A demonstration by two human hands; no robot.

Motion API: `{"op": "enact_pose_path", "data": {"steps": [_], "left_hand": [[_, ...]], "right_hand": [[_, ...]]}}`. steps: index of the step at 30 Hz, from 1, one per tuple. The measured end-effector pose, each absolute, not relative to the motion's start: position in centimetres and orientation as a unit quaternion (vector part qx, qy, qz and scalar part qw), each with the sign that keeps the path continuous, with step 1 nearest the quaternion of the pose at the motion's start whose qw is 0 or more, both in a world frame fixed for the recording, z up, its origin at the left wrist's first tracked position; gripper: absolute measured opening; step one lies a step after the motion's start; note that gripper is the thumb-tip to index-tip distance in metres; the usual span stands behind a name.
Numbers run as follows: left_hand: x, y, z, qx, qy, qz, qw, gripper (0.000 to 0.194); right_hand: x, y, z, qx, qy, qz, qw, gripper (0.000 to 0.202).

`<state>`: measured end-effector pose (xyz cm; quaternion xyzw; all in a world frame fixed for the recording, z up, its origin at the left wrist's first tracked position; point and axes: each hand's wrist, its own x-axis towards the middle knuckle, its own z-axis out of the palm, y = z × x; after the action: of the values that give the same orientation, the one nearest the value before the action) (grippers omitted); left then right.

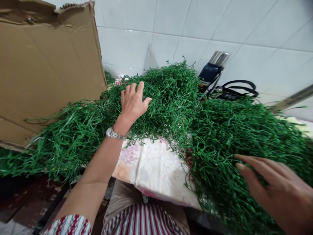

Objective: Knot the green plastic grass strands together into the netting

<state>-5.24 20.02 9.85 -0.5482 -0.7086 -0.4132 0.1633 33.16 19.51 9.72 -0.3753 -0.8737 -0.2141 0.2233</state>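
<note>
A big heap of thin green plastic strands (171, 107) covers the surface in front of me, spreading from far left to far right. My left hand (133, 102) lies flat on top of the heap's middle, fingers spread, a metal watch (114, 133) on the wrist. At lower right my right hand (276, 186) rests on the right part of the strands (232, 140) with its fingers extended, holding nothing. Under the heap a pale flowered cloth (151, 166) shows near me.
A large torn cardboard sheet (46, 65) leans against the white tiled wall (220, 23) at the left. A dark blue flask with a metal cap (212, 70) and black straps (238, 89) lie behind the heap at right. A pale rod (292, 99) enters from the right edge.
</note>
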Motion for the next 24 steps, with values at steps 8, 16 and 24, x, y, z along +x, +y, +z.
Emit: {"op": "enact_pose_path", "data": {"steps": [8, 16, 24], "left_hand": [[-6.2, 25.4, 7.7, -0.579, -0.702, -0.405, 0.086, 0.015], [0.3, 17.0, 4.8, -0.672, -0.572, -0.47, 0.035, 0.02], [4.6, 7.7, -0.9, -0.768, -0.582, -0.26, -0.065, 0.02]], "right_hand": [[31.0, 17.7, 8.5, -0.3, -0.916, -0.174, 0.201, 0.019], [24.6, 19.3, 14.0, -0.24, -0.936, -0.183, 0.182, 0.022], [17.3, 19.6, 12.3, -0.2, -0.971, -0.112, 0.062, 0.021]]}}
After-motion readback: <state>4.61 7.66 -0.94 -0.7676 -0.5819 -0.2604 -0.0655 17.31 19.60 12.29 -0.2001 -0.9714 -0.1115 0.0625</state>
